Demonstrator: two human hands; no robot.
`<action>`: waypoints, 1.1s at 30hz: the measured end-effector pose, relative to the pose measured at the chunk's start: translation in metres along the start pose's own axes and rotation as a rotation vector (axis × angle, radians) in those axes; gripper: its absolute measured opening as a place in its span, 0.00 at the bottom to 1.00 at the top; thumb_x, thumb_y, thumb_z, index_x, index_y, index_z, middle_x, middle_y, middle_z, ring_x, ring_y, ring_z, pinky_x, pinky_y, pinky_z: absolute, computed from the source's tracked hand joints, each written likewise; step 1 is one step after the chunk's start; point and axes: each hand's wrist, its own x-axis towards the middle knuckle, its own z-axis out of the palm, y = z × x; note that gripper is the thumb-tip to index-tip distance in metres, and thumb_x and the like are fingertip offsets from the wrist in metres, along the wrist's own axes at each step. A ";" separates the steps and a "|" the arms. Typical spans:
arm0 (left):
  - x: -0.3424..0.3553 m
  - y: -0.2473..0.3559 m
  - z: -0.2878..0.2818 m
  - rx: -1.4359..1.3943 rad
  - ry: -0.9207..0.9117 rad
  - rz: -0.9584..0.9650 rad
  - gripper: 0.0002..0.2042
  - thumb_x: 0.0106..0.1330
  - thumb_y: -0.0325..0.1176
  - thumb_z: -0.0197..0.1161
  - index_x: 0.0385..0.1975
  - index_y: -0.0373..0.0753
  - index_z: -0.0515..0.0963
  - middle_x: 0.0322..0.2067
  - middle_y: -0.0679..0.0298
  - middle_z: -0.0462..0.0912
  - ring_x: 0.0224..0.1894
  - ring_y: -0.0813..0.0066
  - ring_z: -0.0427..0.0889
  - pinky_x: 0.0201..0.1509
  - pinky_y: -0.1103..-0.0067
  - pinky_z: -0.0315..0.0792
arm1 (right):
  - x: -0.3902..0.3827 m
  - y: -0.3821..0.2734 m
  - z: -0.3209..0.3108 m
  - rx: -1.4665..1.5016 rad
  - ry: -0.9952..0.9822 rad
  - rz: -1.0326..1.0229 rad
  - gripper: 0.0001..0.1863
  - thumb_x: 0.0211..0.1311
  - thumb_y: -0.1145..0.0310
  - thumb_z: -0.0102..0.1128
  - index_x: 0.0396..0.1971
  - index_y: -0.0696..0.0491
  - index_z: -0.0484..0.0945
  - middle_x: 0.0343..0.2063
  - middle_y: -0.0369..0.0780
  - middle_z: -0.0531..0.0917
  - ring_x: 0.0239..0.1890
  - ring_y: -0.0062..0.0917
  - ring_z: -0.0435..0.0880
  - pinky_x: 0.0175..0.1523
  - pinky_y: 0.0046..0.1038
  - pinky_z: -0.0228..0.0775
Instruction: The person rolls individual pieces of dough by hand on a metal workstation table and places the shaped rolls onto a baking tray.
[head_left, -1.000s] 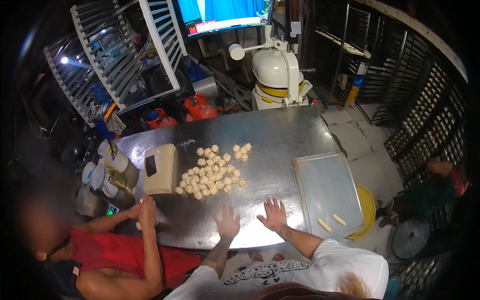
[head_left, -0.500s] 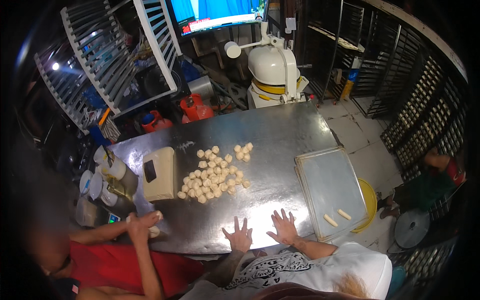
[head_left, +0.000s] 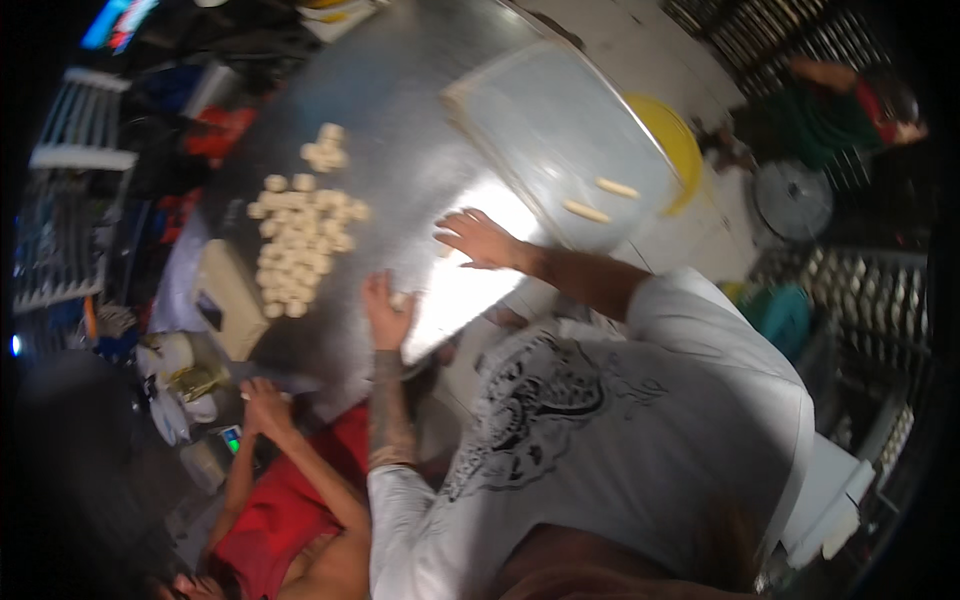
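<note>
A person in a white shirt stands at a shiny metal worktop (head_left: 400, 120), both hands open, palms down and fingers loosely apart. At the left hand (head_left: 388, 312), a small pale dough piece (head_left: 400, 300) shows on the thumb side; blur hides whether it is gripped and which way its long axis runs. The right hand (head_left: 480, 240) lies farther forward and to the right, with another pale bit (head_left: 447, 253) just visible at its near edge; whether it is pressed cannot be told.

To the right hand's right and slightly forward, 2 dough sticks (head_left: 586, 211) lie on a tray (head_left: 540, 110), nearly parallel, long axes slanting from far left to near right. The right hand is much nearer to them. The pile of dough balls (head_left: 305, 235) sits forward-left, apart from both hands, nearer the left.
</note>
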 end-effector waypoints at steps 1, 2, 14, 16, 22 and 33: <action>0.018 0.013 -0.011 -0.086 -0.203 -0.071 0.29 0.61 0.32 0.74 0.65 0.37 0.77 0.64 0.46 0.73 0.67 0.43 0.74 0.72 0.58 0.70 | -0.020 0.016 0.004 -0.071 0.012 0.104 0.34 0.64 0.53 0.74 0.69 0.46 0.77 0.67 0.41 0.75 0.72 0.36 0.70 0.76 0.52 0.59; 0.015 0.004 -0.019 0.047 -0.260 -0.015 0.25 0.61 0.31 0.74 0.60 0.37 0.80 0.57 0.49 0.79 0.62 0.47 0.79 0.66 0.60 0.75 | -0.024 0.021 -0.001 -0.015 -0.046 0.130 0.30 0.65 0.51 0.72 0.65 0.46 0.80 0.64 0.39 0.78 0.68 0.34 0.74 0.73 0.50 0.62; 0.031 0.237 0.068 -0.842 0.232 -0.608 0.31 0.74 0.32 0.73 0.74 0.37 0.69 0.57 0.57 0.80 0.54 0.70 0.84 0.59 0.74 0.80 | -0.274 0.135 -0.155 0.256 0.549 0.533 0.21 0.69 0.61 0.72 0.60 0.51 0.85 0.50 0.43 0.84 0.52 0.36 0.85 0.56 0.37 0.80; 0.064 0.285 0.092 -0.900 0.148 -0.579 0.32 0.74 0.32 0.73 0.75 0.37 0.68 0.55 0.58 0.80 0.54 0.70 0.84 0.59 0.74 0.82 | -0.305 0.178 -0.155 0.178 0.604 0.525 0.22 0.69 0.61 0.72 0.60 0.51 0.85 0.50 0.43 0.84 0.52 0.37 0.85 0.56 0.37 0.79; 0.146 0.351 0.140 -0.609 0.131 -0.559 0.28 0.68 0.43 0.78 0.61 0.33 0.78 0.40 0.59 0.86 0.41 0.70 0.88 0.43 0.73 0.82 | -0.316 0.184 -0.195 0.069 0.730 0.599 0.16 0.71 0.66 0.72 0.54 0.55 0.88 0.46 0.44 0.89 0.49 0.39 0.87 0.58 0.35 0.77; 0.097 0.296 0.090 -1.499 -0.097 -0.874 0.33 0.83 0.64 0.49 0.60 0.36 0.77 0.45 0.60 0.84 0.52 0.71 0.81 0.62 0.69 0.74 | -0.150 0.004 -0.149 0.619 0.414 0.137 0.23 0.74 0.67 0.63 0.66 0.55 0.80 0.63 0.48 0.81 0.64 0.44 0.80 0.69 0.42 0.71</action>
